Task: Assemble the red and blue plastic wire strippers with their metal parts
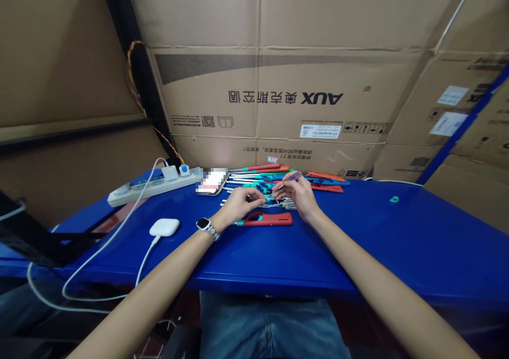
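1. Here's the tool (295,176), purple handle up, thin metal shaft slanting down to the left, held in the air between the two hands just over the tabletop (258,263).
2. The right hand (303,195) has it, fingers curled closed around the handle's lower end.
3. And the left hand (239,204) comes in opposite, thumb and fingers drawn together close by the shaft's tip; whatever is pinched there is too small to tell.
4. Right below them, a red lighter (274,220) lies flat, trigger opening to the left, its front end partly behind the left hand.
5. Just beyond, it's a crowd: a pile of lighters (274,177) in red, orange, blue and green, several metal rods pointing left.
6. At the pile's left end sits a phone (222,180), screen blurred out.
7. Farther left, a white power strip (153,187) carries two plugs (170,173), and nearer the person a white case (164,227) trails a cable (147,261).
8. Over on the right, well apart, one small green piece (394,199).
9. Behind it all, cardboard (254,83) stands, its AUX lettering upside down.
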A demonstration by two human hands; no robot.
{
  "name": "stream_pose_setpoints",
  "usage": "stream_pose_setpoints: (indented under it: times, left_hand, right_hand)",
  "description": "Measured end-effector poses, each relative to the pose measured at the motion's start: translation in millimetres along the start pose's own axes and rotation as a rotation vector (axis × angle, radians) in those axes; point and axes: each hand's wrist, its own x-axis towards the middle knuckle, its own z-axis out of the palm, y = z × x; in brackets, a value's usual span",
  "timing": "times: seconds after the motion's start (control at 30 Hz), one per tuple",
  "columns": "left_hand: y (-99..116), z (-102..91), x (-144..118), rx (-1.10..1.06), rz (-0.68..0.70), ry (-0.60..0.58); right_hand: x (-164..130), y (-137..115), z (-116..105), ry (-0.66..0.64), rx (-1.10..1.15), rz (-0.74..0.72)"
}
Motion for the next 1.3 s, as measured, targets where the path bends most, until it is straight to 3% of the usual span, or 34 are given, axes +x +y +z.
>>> stream_pose_setpoints:
  times: [0.37,0.53,0.8,0.93,1.3]
  left_hand:
    - [0,2.0,0,0.04,-0.011,0.02]
    - [2,8.0,1,0.099,0.004,0.065]
    - [17,29.1,12,0.093,0.048,-0.095]
    - [26,31.9,17,0.114,0.077,-0.114]
    - [19,37.3,-2,0.386,0.209,-0.203]
  right_hand:
    - [-1,1,0,-0.046,-0.078,-0.033]
    - [-1,2,2,-0.054,-0.192,-0.147]
    - [-9,-2,-15,0.032,-0.308,-0.195]
    - [-8,-1,-25,0.043,-0.306,-0.206]
    - [-10,-3,-27,0.054,-0.385,-0.213]
